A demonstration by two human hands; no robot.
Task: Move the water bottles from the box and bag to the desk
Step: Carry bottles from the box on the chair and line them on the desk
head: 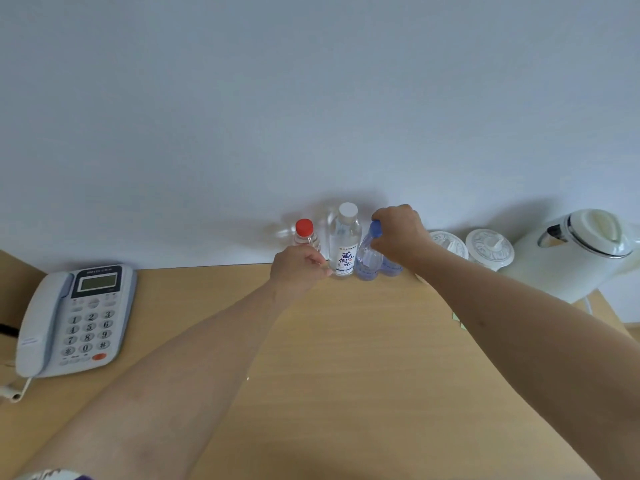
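- Already, several bottles are seen standing on the light wooden desk [346, 341], in a row against the white wall: a small clear bottle with a red cap [304, 233], a taller clear bottle with a white cap and printed label [344, 244], and a bluish clear bottle with a blue cap [370, 254].
- The blue-capped bottle is grasped near its neck by the right hand [398, 233]; another bluish bottle seems partly hidden behind this hand.
- The left hand [298, 268] is curled beside the red-capped bottle; whether the bottle is held cannot be told.
- The box and the bag are not shown, so the remaining number cannot be judged.
- A grey desk telephone [76, 317] and a white electric kettle [575, 251] are also on the desk.
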